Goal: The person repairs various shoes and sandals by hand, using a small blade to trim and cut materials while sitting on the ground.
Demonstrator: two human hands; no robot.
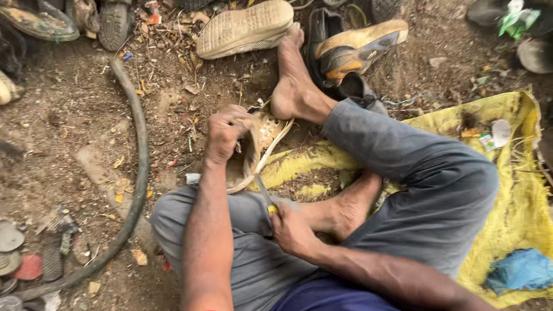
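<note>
Bare dirt strewn with old soles surrounds the sitter; the left hand [227, 131] clamps a worn sandal [259, 147] by the foot [291, 86], the right hand [291, 227] grips a knife [264, 193] cutting its edge – a slip could gash the bare skin close by
</note>
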